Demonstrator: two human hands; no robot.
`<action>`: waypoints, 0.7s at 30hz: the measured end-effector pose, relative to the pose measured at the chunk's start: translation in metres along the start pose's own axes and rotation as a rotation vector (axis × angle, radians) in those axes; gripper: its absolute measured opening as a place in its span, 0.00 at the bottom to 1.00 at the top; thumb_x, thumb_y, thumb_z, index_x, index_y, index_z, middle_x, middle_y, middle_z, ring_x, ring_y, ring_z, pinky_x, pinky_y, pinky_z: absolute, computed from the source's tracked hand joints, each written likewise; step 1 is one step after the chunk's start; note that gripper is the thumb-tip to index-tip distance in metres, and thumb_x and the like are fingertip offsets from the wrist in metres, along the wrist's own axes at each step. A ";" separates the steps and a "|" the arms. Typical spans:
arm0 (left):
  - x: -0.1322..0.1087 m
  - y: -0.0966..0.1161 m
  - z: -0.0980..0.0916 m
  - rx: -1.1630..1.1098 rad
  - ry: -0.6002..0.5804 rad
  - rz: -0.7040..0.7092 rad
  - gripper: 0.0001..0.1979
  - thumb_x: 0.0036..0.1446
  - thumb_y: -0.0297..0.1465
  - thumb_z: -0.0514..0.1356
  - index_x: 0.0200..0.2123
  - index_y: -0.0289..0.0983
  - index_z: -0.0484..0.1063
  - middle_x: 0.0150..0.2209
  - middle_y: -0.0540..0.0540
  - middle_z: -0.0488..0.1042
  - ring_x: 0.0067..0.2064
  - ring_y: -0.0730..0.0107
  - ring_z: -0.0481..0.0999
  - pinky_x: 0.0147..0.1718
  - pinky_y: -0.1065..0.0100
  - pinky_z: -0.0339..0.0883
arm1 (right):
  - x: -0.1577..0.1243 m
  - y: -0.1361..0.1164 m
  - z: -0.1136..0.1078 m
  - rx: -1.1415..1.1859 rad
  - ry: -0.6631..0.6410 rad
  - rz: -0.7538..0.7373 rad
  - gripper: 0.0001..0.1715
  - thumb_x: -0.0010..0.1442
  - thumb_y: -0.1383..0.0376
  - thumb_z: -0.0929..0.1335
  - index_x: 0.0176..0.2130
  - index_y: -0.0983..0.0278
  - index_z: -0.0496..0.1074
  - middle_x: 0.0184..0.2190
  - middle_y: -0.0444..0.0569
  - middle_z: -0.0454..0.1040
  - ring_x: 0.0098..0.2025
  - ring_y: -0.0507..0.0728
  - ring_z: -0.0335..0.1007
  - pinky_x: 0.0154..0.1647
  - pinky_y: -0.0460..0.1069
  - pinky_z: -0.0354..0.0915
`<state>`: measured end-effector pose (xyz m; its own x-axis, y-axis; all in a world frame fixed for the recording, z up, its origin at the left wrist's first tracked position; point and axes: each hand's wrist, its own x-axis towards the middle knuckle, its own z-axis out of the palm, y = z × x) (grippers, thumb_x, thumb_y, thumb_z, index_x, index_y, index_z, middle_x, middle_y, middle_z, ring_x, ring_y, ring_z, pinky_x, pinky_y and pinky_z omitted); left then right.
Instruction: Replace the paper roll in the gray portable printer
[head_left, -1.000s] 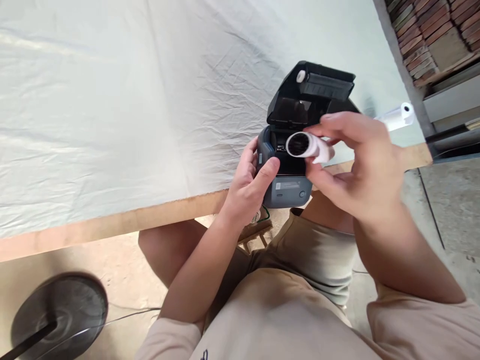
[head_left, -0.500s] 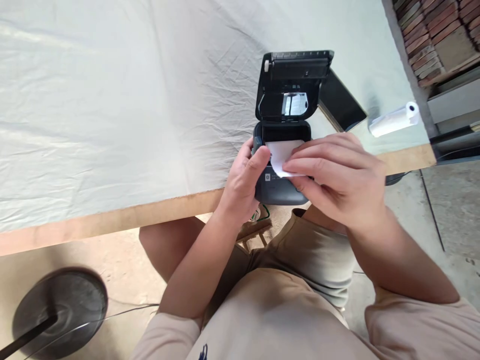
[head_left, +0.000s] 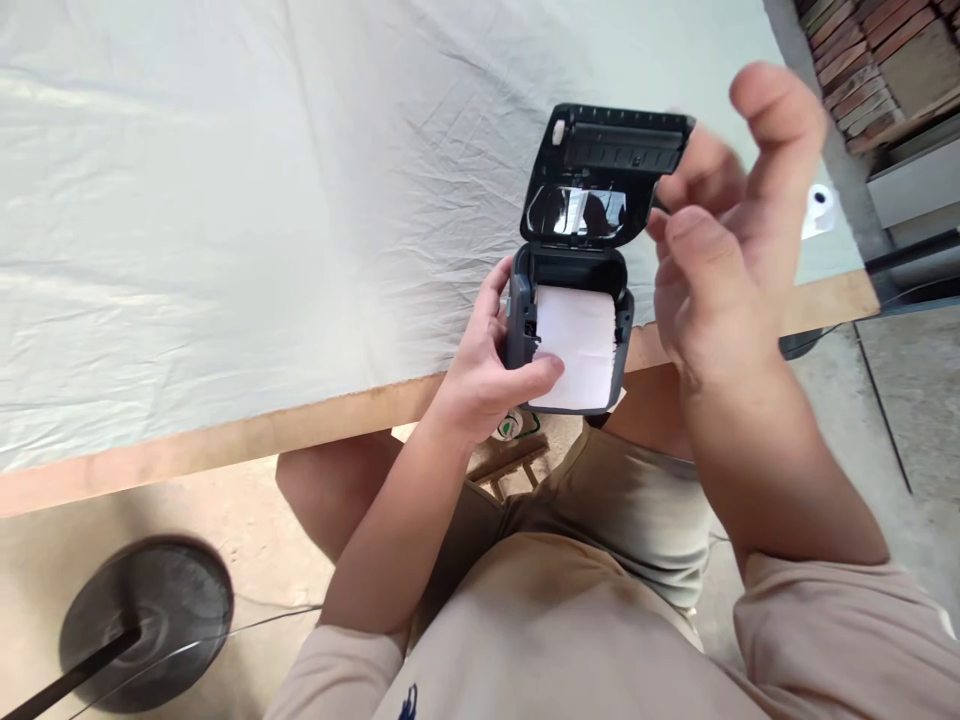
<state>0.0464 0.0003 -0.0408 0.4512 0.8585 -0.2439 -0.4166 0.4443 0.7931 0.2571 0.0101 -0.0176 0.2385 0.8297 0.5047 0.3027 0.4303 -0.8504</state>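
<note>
A small dark portable label printer [head_left: 621, 330] is held over the table's front edge, its lid [head_left: 600, 170] swung up. White paper [head_left: 581, 330] lies across its bay and down over the front. My left hand [head_left: 495, 370] grips the printer from the left, the thumb pressing on the paper. Beside the lid's right edge is my right hand [head_left: 739, 220], palm turned up, fingers curled and apart, partly blurred. It appears to hold nothing; some fingertips are hidden behind the lid.
A white paper roll [head_left: 819, 208] stands out at the table's right end, partly behind my right hand. Pale cloth [head_left: 225, 220] covers the table, with a bare wooden edge [head_left: 300, 435] in front. A round black stand base [head_left: 161, 625] and cables are on the floor.
My right hand has let go of the paper and moved up to the right, beside the lid. The paper now lies flat over the printer's front, under my left thumb.
</note>
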 end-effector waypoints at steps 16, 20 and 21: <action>-0.011 0.003 0.006 -0.136 -0.019 0.055 0.35 0.61 0.51 0.86 0.64 0.44 0.82 0.59 0.43 0.90 0.72 0.38 0.88 0.64 0.54 0.89 | -0.047 -0.029 0.012 0.173 -0.298 0.310 0.42 0.66 0.49 0.86 0.69 0.47 0.70 0.54 0.44 0.81 0.48 0.56 0.82 0.44 0.49 0.85; -0.011 0.002 0.009 -0.184 0.010 0.047 0.22 0.72 0.51 0.78 0.57 0.41 0.87 0.55 0.44 0.91 0.76 0.42 0.85 0.73 0.53 0.85 | -0.052 -0.022 0.012 0.071 -0.275 0.245 0.39 0.73 0.44 0.81 0.73 0.45 0.69 0.56 0.45 0.81 0.49 0.56 0.82 0.45 0.50 0.86; -0.010 0.001 0.009 -0.188 0.033 0.048 0.20 0.75 0.51 0.75 0.54 0.41 0.87 0.55 0.43 0.92 0.77 0.44 0.84 0.74 0.54 0.84 | -0.054 -0.019 0.011 -0.014 -0.253 0.221 0.38 0.76 0.41 0.78 0.75 0.45 0.69 0.59 0.46 0.81 0.52 0.58 0.84 0.48 0.52 0.87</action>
<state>0.0488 -0.0096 -0.0323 0.4027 0.8863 -0.2289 -0.5783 0.4402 0.6869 0.2281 -0.0388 -0.0304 0.0641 0.9652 0.2536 0.2823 0.2262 -0.9323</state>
